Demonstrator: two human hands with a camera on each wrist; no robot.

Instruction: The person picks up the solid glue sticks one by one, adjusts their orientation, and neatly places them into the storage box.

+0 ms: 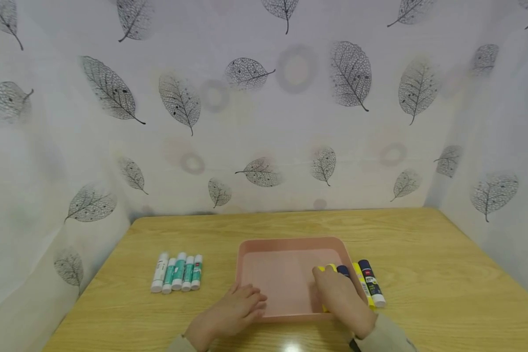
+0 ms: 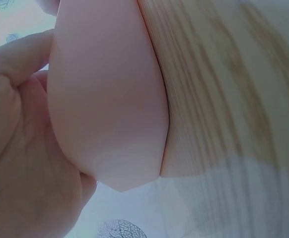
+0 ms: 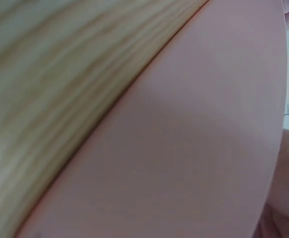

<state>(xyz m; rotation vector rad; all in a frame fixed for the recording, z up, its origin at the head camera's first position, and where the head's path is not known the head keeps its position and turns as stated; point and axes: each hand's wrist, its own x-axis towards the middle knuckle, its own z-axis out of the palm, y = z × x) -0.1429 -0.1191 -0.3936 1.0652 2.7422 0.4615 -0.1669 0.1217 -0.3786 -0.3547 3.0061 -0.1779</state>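
Note:
A shallow pink tray (image 1: 281,278) sits on the table, also filling much of both wrist views. My left hand (image 1: 235,308) rests over its front left corner, fingers loosely extended inside the rim. In the left wrist view, the left palm (image 2: 30,144) lies beside the tray's outer wall (image 2: 105,99). My right hand (image 1: 341,296) reaches into the tray's right end and holds a yellow glue stick (image 1: 324,309), its fingertips hidden. More yellow and dark-blue glue sticks show just past that hand. The tray wall (image 3: 184,148) blocks most of the right wrist view.
Right of the tray lie a yellow glue stick (image 1: 363,283) and a dark-blue glue stick (image 1: 371,283) with a white end. Several white and teal glue sticks (image 1: 178,274) stand in a row at left. A leaf-print curtain (image 1: 264,122) surrounds the wooden table (image 1: 440,274).

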